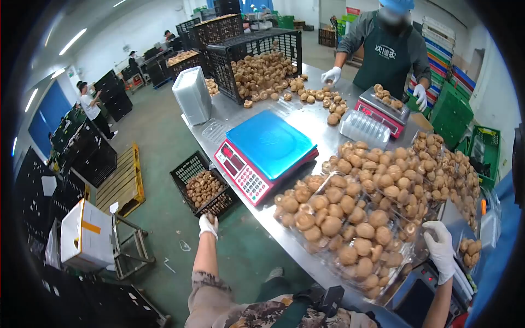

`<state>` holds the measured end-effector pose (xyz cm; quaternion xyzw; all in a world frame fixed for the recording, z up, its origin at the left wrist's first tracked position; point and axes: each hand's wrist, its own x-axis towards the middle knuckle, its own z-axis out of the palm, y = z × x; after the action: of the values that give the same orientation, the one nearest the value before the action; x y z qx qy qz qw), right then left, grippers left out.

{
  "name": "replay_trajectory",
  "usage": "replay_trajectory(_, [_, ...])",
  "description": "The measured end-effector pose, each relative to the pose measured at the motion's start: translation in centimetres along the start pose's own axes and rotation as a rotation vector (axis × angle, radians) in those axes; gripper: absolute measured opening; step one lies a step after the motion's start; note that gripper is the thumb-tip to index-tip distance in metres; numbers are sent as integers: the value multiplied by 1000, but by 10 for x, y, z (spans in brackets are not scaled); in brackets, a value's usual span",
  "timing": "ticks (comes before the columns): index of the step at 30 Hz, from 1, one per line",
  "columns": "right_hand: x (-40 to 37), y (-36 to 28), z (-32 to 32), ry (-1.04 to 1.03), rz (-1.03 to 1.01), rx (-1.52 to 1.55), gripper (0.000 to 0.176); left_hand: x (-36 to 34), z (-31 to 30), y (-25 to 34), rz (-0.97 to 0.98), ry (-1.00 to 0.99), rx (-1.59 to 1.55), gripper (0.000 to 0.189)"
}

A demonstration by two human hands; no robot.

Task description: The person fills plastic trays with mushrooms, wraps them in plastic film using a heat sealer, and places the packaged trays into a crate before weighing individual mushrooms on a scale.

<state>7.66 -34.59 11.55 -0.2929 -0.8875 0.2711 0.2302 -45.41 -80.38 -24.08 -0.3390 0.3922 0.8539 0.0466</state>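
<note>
Scale [268,145] on table [306,117], mushrooms [361,213] right of it, crate [203,188] on floor left.

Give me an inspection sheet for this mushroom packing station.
Surface: steel table, mostly covered.
Job's things: trays of mushrooms on the table; black crate of mushrooms on the floor.
Clutter: blue-topped scale, second scale, stack of empty trays, tipped crate spilling mushrooms.
Hands: left hand, gloved, over the black crate; right hand, gloved, at the edge of the filled trays.
Cables: nothing seen.
Surroundings: co-worker in an apron across the table; pallet, white box, green crates.
</note>
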Motion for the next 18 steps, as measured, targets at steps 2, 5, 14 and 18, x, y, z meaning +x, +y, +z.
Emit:
replay_trajectory(2, [11, -25, 16, -37, 80, 17, 21, 50, 37, 33, 31, -29, -8, 36])
replay_trajectory(5, [22, -59, 23, -62, 156, -25, 20, 98, 100, 77, 207, -301, 121, 34])
replay_trajectory(14, [61, -69, 40, 28, 166, -84, 16, 7, 302, 125, 672, -504, 666, 40])
replay_trajectory(18, [78, -85, 60, 13, 171, -136, 15, 61, 393, 104, 951, -782, 970, 32])
